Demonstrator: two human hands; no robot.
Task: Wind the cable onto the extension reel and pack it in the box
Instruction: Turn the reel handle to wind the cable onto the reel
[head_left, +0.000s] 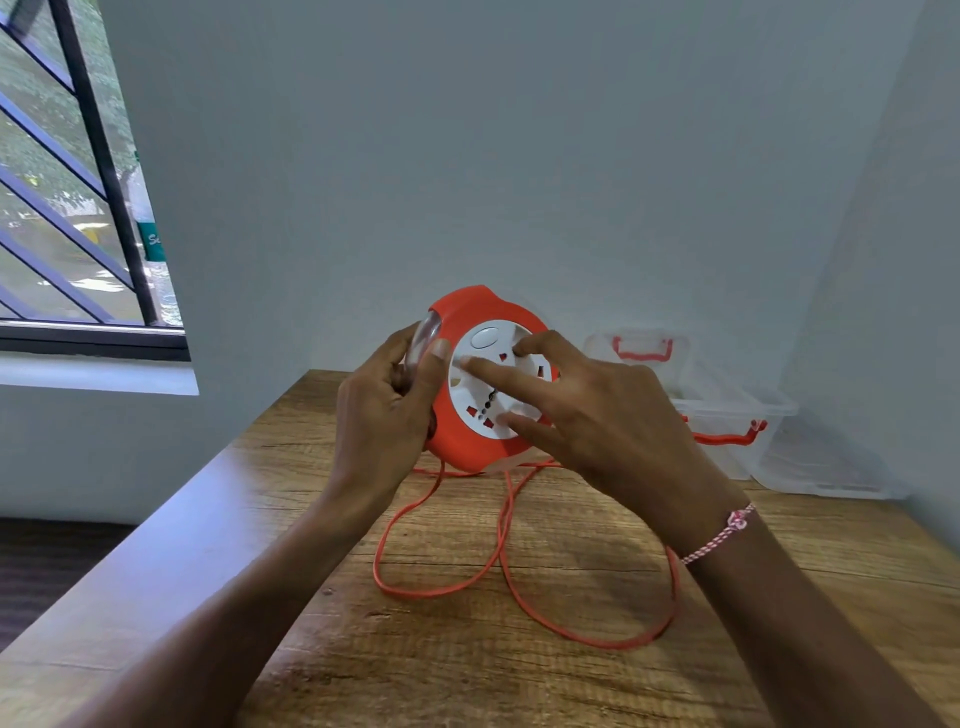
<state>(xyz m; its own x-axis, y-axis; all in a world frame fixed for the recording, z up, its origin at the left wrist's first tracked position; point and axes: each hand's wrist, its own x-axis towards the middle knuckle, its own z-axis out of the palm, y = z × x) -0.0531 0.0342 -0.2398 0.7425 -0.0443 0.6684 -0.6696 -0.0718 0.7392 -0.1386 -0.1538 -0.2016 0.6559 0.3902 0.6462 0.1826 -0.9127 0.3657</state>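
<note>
The left hand (384, 400) grips the rim of the orange extension reel (467, 312), held above the worktop (467, 686). The right hand (618, 415) spreads straight fingers on the reel's white socket face. Orange cable (415, 596) loops below the reel, and the clear box (727, 410) sits right of it.

A plain pale grey-blue wall (467, 156) fills the upper part of the view and meets a second wall (893, 260) of the same colour in a corner at the right. At the left is a window (31, 218) with dark metal bars (106, 171) — one upright, the others slanted — above a white sill (93, 371). Greenery and sunlit ground show outside. Soft daylight falls on the wood-grain table (467, 675), which reaches to the far wall. Beyond the table's left edge lies a dark floor (47, 566).
</note>
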